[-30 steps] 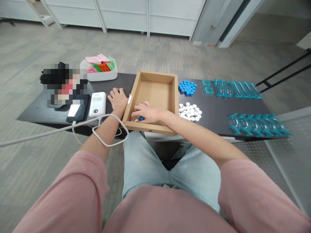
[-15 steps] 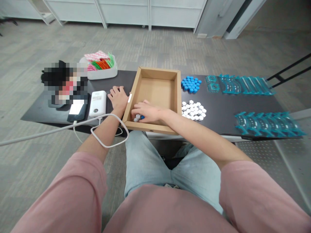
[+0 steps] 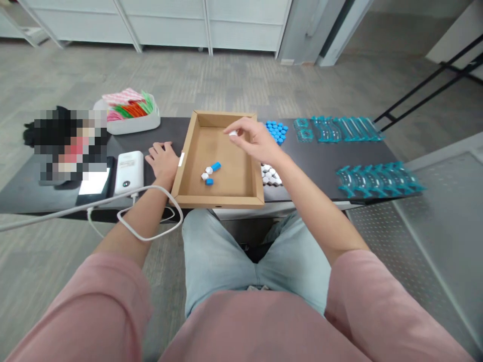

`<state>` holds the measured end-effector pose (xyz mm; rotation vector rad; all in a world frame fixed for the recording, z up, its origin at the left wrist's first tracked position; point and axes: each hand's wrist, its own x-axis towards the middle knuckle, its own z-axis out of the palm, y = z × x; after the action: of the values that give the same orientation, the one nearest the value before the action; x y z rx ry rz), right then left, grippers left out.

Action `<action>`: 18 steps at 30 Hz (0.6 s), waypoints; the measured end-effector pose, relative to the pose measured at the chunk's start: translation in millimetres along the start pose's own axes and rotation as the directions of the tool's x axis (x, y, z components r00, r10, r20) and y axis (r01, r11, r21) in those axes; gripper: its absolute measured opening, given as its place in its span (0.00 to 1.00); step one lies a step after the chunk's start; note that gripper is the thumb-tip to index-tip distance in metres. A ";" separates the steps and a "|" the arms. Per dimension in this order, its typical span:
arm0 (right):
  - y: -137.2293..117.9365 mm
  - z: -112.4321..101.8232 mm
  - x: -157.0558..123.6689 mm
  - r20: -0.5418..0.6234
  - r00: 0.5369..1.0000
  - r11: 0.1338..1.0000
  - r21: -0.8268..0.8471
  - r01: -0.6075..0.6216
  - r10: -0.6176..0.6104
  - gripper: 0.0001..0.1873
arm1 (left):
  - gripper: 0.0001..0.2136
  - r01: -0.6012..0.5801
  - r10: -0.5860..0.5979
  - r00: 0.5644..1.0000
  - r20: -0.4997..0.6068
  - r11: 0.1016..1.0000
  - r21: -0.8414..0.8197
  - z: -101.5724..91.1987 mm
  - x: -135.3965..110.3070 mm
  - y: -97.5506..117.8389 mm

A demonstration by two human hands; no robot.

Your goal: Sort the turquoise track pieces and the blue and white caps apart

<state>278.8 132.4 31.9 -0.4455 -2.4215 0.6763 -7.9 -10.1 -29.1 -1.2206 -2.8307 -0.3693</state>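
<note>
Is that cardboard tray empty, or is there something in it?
Not empty: white pieces and blue pieces lie on the cardboard tray floor; the right hand holds another white piece above it.

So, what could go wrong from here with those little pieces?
The right hand pinches a white piece by the fingertips above the cardboard tray; it might slip. Its forearm passes just over the white pile and could scatter it. The cable loops around the arm of the left hand, so a tug might drag the power bank.
</note>
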 end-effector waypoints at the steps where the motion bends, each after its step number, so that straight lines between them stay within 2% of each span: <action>1: 13.9 -15.6 -15.4 -0.071 0.996 0.998 0.017 -0.059 0.060 0.18 | 0.28 0.000 0.000 1.000 -0.002 1.000 -0.002 -0.2 0.0 -0.1; 3: 43.4 -42.6 -54.0 -0.230 0.949 0.977 0.052 -0.207 0.214 0.17 | 0.28 -0.004 0.004 1.000 0.009 1.000 -0.016 -0.8 0.3 -0.4; 5: 69.8 -60.7 -98.3 -0.353 0.864 0.932 0.083 -0.353 0.359 0.16 | 0.29 -0.007 0.008 0.999 0.037 0.999 -0.041 -1.4 1.5 -1.1; 7: 87.7 -68.0 -141.1 -0.428 0.770 0.874 0.122 -0.470 0.473 0.17 | 0.30 0.006 -0.002 0.998 0.060 0.998 -0.067 -1.1 3.4 -2.5; 9: 95.3 -66.2 -174.9 -0.439 0.702 0.817 0.157 -0.554 0.561 0.17 | 0.29 0.023 -0.017 0.997 0.073 0.996 -0.087 0.2 5.5 -4.3; 12: 92.7 -56.5 -199.8 -0.402 0.677 0.778 0.177 -0.603 0.617 0.16 | 0.28 0.027 -0.021 0.998 0.065 0.995 -0.094 2.6 7.2 -6.2; 15: 86.4 -51.1 -200.2 -0.384 0.694 0.785 0.165 -0.597 0.609 0.14 | 0.29 0.020 -0.018 0.999 0.033 0.998 -0.060 2.9 6.6 -5.1; 18: 85.0 -52.1 -195.9 -0.398 0.684 0.782 0.173 -0.598 0.611 0.12 | 0.31 0.020 -0.019 0.999 0.034 0.999 -0.037 0.2 4.8 -2.0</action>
<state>476.0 132.5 -65.3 -1.2842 -1.8064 0.7741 -12.6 -7.9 -29.1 -1.2178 -2.8788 -0.4086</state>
